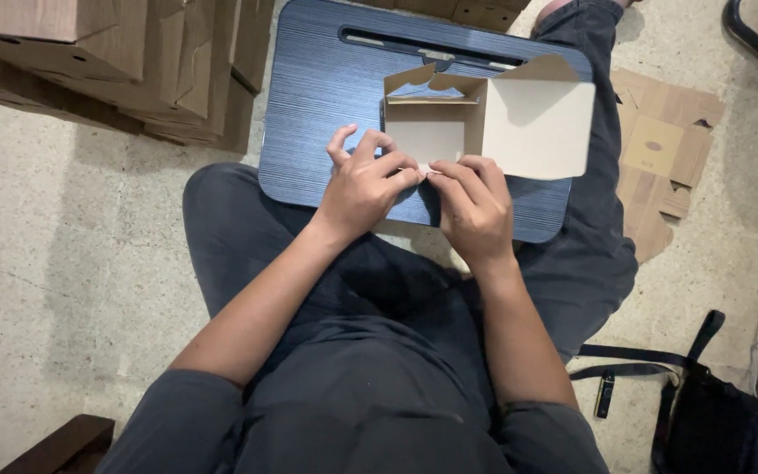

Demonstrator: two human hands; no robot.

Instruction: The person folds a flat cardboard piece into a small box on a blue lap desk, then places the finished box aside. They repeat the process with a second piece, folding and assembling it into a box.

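Speckled concrete floor (pixel 63 263) fills the scene, where a person in dark grey clothes sits cross-legged with a blue lap bench (pixel 318 114) resting across the knees. On the bench, just above the hands at 12 o'clock, stands a half-folded cardboard box (pixel 449 123), brown outside and pale cream inside, its cavity holding nothing visible. One wide flap (pixel 541 127) stands open toward 2 o'clock, and a torn-looking top flap sits along the box's far edge. The left hand (pixel 363 186) and right hand (pixel 477 211) meet at the box's near edge, each grip pinching a small pale tab of the card between fingertips and thumb. At 10 o'clock, a stack of flattened brown cartons (pixel 133 61) lies on the floor beside the bench. At 3 o'clock, loose brown cardboard offcuts (pixel 664 154) lie flat beside the person's knee. Toward 4 o'clock rests a black bag (pixel 721 426) with a long strap, a small dark stick-shaped object (pixel 604 393) just beside it. A dark wooden corner (pixel 59 443) shows at 7 o'clock.
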